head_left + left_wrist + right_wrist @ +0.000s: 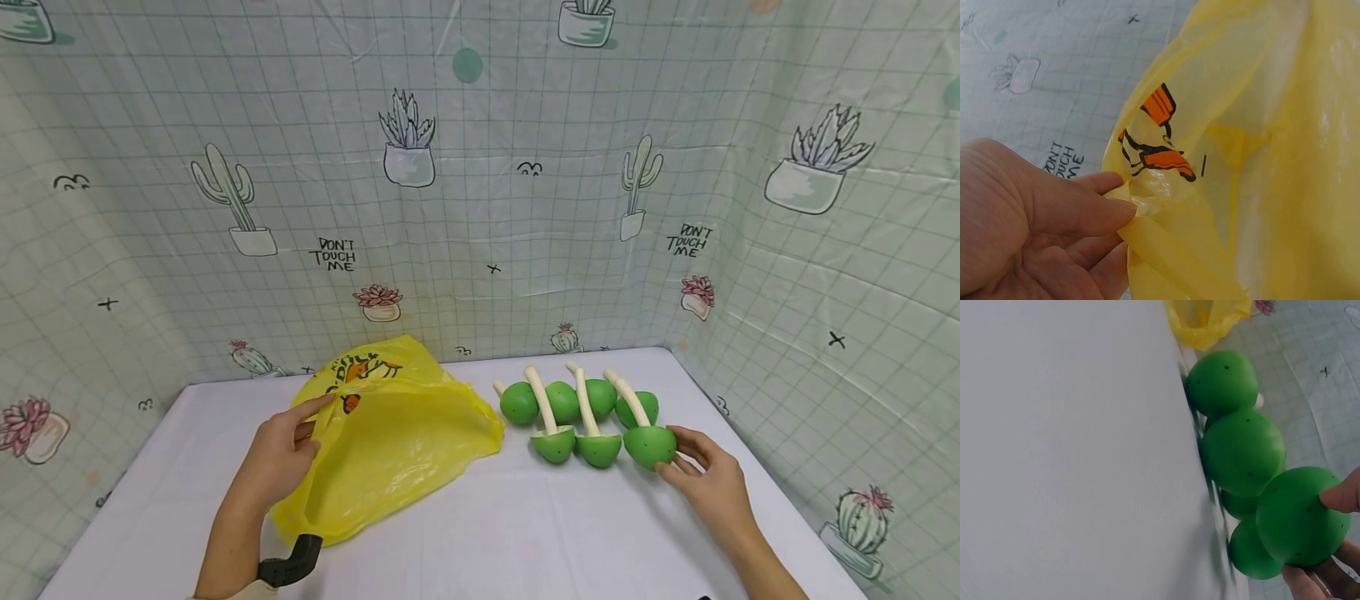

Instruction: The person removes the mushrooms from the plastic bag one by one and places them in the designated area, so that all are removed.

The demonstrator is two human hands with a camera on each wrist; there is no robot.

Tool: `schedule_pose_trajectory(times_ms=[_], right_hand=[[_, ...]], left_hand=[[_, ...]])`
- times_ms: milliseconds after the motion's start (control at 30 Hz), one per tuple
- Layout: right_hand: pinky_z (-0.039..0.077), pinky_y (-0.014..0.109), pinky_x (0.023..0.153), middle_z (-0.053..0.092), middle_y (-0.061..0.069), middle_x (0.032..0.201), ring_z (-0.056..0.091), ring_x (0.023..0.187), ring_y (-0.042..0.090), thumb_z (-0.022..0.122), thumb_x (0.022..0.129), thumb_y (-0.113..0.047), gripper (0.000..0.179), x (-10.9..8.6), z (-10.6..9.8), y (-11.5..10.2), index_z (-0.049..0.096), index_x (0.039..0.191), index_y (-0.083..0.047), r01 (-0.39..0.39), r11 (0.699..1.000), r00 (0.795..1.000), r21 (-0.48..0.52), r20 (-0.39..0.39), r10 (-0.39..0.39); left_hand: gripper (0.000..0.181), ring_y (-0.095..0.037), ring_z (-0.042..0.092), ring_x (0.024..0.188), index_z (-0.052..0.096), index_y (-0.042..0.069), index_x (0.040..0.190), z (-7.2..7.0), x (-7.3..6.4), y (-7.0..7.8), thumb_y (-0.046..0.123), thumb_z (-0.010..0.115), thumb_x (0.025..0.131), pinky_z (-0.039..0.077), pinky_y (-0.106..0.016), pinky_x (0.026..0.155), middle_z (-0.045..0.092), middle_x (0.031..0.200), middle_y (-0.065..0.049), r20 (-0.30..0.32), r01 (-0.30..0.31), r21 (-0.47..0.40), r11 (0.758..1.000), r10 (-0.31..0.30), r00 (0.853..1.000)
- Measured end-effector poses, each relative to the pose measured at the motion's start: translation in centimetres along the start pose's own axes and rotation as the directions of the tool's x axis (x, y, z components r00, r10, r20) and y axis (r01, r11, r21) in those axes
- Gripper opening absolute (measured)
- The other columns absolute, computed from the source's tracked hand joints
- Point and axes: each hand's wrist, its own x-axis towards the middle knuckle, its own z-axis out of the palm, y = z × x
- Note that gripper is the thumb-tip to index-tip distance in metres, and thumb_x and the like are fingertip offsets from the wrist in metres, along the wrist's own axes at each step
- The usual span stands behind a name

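A yellow plastic bag point(405, 458) with printed orange and black figures lies on the left half of the table, its mouth spread toward the right. My left hand point(279, 457) pinches the bag's edge between thumb and fingers, as the left wrist view shows close up. At the right, my right hand point(708, 482) grips a green toy mushroom point(649, 448) by its dotted round cap, thumb on one side and fingers on the other. Its white stem point(628, 398) leans up and to the left. In the right wrist view this cap point(1297, 515) overlaps the caps behind it.
Several similar mushrooms stand close together, two with upright stems in front, such as one mushroom point(553, 447), and others behind, such as another mushroom point(519, 403). A white cloth covers the table point(480, 542). A patterned curtain point(480, 217) surrounds its back and sides.
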Motion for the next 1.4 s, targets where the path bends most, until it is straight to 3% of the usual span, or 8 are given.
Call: schedule_pose_trajectory(times_ms=[300,700,1100,1167,1267,1333,1400], right_hand=[[0.047,0.011,0.101,0.049,0.031,0.149,0.05,0.115,-0.019,0.079,0.089,0.004,0.067,0.2,-0.4,1.5,0.048,0.148,0.012,-0.052,0.998,0.995,0.038,0.088,0.048],[0.045,0.006,0.1,0.053,0.034,0.146,0.048,0.112,-0.022,0.081,0.081,0.011,0.072,0.5,-0.1,2.6,0.05,0.146,0.012,-0.059,0.998,0.992,0.02,0.111,0.056],[0.045,0.005,0.099,0.056,0.033,0.143,0.048,0.113,-0.02,0.083,0.078,0.011,0.071,0.6,0.3,2.4,0.053,0.142,0.012,-0.039,0.998,0.992,-0.047,0.12,0.045],[0.046,0.005,0.098,0.056,0.031,0.144,0.051,0.117,-0.013,0.083,0.079,0.009,0.071,0.6,0.3,2.3,0.053,0.143,0.011,-0.051,0.996,0.99,-0.069,0.128,0.059],[0.047,0.006,0.097,0.056,0.03,0.145,0.058,0.128,0.013,0.084,0.081,0.006,0.07,0.6,0.2,2.2,0.053,0.144,0.01,-0.068,0.992,0.987,-0.103,0.14,0.082],[0.047,0.006,0.097,0.056,0.029,0.146,0.056,0.134,0.032,0.085,0.081,0.005,0.071,0.6,0.2,2.2,0.053,0.144,0.009,-0.075,0.991,0.985,-0.115,0.147,0.091],[0.047,0.007,0.098,0.055,0.029,0.147,0.051,0.136,0.042,0.085,0.082,0.004,0.071,0.7,0.2,2.2,0.052,0.145,0.01,-0.076,0.99,0.984,-0.118,0.149,0.093]], left_hand=[[0.064,-0.049,0.056,0.133,0.042,0.002,0.16,-0.1,0.0,-0.1,-0.014,0.053,0.098,0.057,-0.053,0.102,0.043,0.157,-0.033,0.001,-0.016,-0.003,1.0,0.016,1.0],[0.064,-0.048,0.057,0.133,0.04,-0.001,0.16,0.0,-0.2,-0.2,-0.015,0.052,0.098,0.06,-0.047,0.097,0.045,0.155,-0.033,0.006,-0.034,-0.039,0.999,0.034,0.999],[0.063,-0.049,0.056,0.134,0.045,0.001,0.158,0.0,-0.3,-0.2,-0.016,0.053,0.098,0.057,-0.054,0.102,0.044,0.157,-0.031,-0.01,-0.052,-0.017,0.999,0.051,0.999],[0.064,-0.05,0.054,0.135,0.046,0.002,0.158,0.0,-0.2,-0.2,-0.017,0.054,0.098,0.055,-0.056,0.103,0.043,0.158,-0.031,-0.012,-0.053,-0.007,0.999,0.053,0.999],[0.064,-0.051,0.053,0.136,0.047,0.004,0.157,0.0,-0.1,-0.2,-0.017,0.054,0.097,0.054,-0.058,0.104,0.041,0.158,-0.032,-0.008,-0.055,-0.005,0.998,0.055,0.998],[0.064,-0.052,0.051,0.137,0.049,0.005,0.156,0.0,-0.2,-0.2,-0.017,0.054,0.097,0.052,-0.059,0.105,0.04,0.159,-0.032,-0.006,-0.06,-0.006,0.998,0.06,0.998],[0.064,-0.053,0.05,0.138,0.049,0.005,0.155,0.1,-0.2,-0.2,-0.018,0.053,0.096,0.051,-0.061,0.106,0.038,0.16,-0.033,-0.004,-0.065,-0.007,0.998,0.065,0.998]])
